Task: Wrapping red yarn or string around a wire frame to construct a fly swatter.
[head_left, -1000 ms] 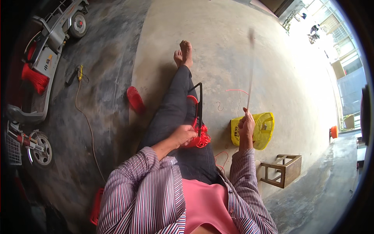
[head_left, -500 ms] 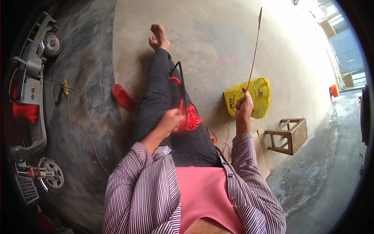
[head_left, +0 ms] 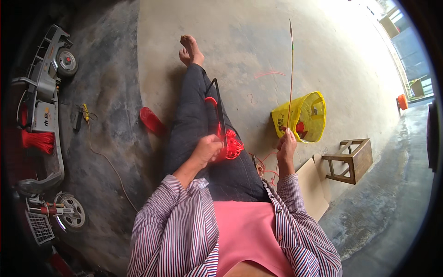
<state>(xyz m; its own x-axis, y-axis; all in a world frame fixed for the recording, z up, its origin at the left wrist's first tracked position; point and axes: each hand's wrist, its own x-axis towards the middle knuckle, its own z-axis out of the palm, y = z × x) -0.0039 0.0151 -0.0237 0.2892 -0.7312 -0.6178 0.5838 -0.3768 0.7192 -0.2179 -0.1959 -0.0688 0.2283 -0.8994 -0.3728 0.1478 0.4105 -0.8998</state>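
Note:
Across my thighs lies a black bent frame [head_left: 220,108] with red looped cord [head_left: 233,147] bunched at its near end and more red along its far side. My left hand [head_left: 207,150] is closed at the near end of this corded frame, its fingertips partly hidden. Out to the right, my right hand [head_left: 287,147] pinches the lower end of a long thin rod [head_left: 291,78]. The rod points away from me, with a flat pointed tip and a small green band below it.
Beyond my right hand stands a yellow container [head_left: 300,115] with something red inside. A wooden stool [head_left: 353,161] and cardboard [head_left: 314,184] are at the right. A red slipper [head_left: 152,121], a cable [head_left: 107,159] and a parked scooter [head_left: 44,120] are to the left.
My right hand has come nearer to me, and the rod has swung to stand straighter in view. My left hand keeps its place at the red cord. The whole view has shifted slightly.

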